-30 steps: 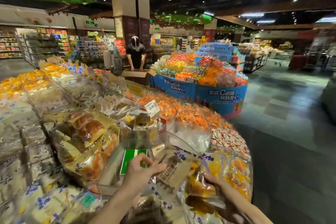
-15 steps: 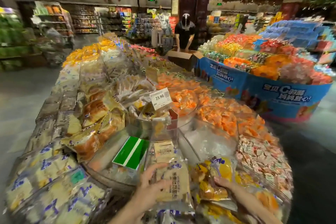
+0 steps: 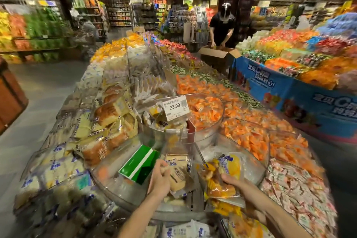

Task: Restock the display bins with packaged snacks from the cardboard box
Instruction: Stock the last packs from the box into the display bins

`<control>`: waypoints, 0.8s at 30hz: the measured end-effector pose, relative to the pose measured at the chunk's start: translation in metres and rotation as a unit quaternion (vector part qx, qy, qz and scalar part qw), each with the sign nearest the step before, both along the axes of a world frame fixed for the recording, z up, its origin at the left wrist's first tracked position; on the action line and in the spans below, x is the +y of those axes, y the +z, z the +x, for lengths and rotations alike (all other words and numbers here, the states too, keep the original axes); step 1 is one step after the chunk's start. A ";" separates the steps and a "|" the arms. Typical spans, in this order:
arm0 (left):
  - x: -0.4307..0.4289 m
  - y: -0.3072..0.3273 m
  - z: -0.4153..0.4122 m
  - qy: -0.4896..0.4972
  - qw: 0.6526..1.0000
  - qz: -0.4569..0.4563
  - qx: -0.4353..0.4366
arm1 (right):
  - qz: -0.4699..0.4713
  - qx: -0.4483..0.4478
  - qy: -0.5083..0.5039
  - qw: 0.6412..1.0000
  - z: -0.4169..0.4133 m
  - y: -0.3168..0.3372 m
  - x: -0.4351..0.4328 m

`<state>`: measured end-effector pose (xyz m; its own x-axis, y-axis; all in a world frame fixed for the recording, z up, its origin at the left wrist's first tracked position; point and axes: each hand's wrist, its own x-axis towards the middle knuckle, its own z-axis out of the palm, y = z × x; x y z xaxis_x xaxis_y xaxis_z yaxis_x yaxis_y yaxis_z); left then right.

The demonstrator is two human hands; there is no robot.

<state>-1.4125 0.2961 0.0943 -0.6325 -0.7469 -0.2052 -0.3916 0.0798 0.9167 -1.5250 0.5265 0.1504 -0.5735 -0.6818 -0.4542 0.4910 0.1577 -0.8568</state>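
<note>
My left hand point(image 3: 160, 177) has its fingers point(image 3: 163, 166) curled round the top of a pale cake packet point(image 3: 178, 178), holding it over the clear round bin point(image 3: 116, 187) in front of me. My right hand point(image 3: 234, 182) grips a yellow snack packet point(image 3: 224, 172) by its lower side, just beside the first one and above the same ring of bins.

Both packets look light and puffy, thin glossy film around soft baked goods. I judge they will crush if squeezed and slide if pinched on the flat face. The crimped seam at the end is the safer hold, and I should lay them down rather than drop them.

A green-and-white card point(image 3: 139, 163) lies tilted in the bin, which looks low on stock. A price tag point(image 3: 174, 107) reading 23.90 stands on the raised bin behind it. Bread packets point(image 3: 109, 111) fill the bins to the left and orange packets point(image 3: 205, 111) those to the right.

Well apart, at the far end, another person bends over an open cardboard box point(image 3: 219, 54). Grey floor runs down both sides, and shelves line the dim back wall.
</note>
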 end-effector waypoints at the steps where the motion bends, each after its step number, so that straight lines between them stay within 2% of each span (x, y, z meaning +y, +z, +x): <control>1: -0.003 -0.003 -0.008 0.007 1.000 0.005 0.001 | 0.001 0.009 -0.003 1.000 -0.003 0.004 -0.003; 5: -0.011 -0.018 -0.037 0.049 0.995 0.084 0.013 | 0.001 -0.022 -0.012 1.000 -0.015 0.004 -0.009; 8: -0.012 -0.033 -0.053 0.060 0.982 0.164 0.071 | 0.006 -0.028 -0.019 0.999 -0.025 -0.001 -0.014; 10: -0.012 -0.044 -0.059 0.047 0.982 0.165 0.072 | 0.006 -0.033 -0.017 0.999 -0.029 0.001 -0.016; 12: -0.015 -0.061 -0.063 0.020 0.994 0.099 0.028 | 0.010 -0.024 -0.015 1.000 -0.032 0.005 -0.018; 14: -0.015 -0.076 -0.063 -0.011 0.999 -0.008 -0.038 | 0.015 -0.020 -0.018 1.000 -0.035 0.006 -0.018; 16: -0.014 -0.089 -0.061 -0.033 0.980 -0.147 -0.128 | 0.027 -0.016 -0.024 0.999 -0.037 0.003 -0.018; 18: -0.013 -0.089 -0.056 -0.048 0.945 -0.244 -0.214 | 0.041 -0.008 -0.018 0.999 -0.038 0.004 -0.018; 21: -0.014 -0.084 -0.058 -0.067 0.909 -0.303 -0.276 | 0.039 -0.003 -0.014 0.999 -0.038 0.002 -0.017; 24: -0.015 -0.076 -0.064 -0.083 0.888 -0.338 -0.301 | 0.051 -0.007 -0.015 0.999 -0.036 -0.001 -0.016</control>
<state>-1.4769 0.2815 0.0182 -0.6725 -0.7353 -0.0837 -0.7263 0.6341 0.2654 -1.5610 0.5109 0.1491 -0.5859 -0.6136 -0.5294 0.5095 0.2291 -0.8294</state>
